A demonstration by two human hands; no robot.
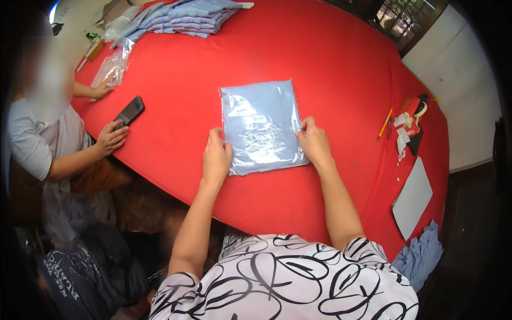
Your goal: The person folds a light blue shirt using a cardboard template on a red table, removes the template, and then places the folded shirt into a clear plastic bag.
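Note:
A folded light blue garment in a clear plastic bag (261, 125) lies flat on the red-covered table in front of me, its film shining and wrinkled over the lower half. My left hand (217, 160) pinches the bag's left edge near the lower corner. On the opposite side, my right hand (314, 141) grips the right edge with thumb and fingers. Parts of the fingertips are hidden by the hands themselves.
At left, another person's hand (111, 137) touches a black phone (129, 112); their other hand rests by clear plastic bags (111, 69). Folded blue garments (186, 18) are stacked at the far edge. To the right are a pencil (384, 124), a grey-white board (413, 198) and crumpled blue cloth (421, 256).

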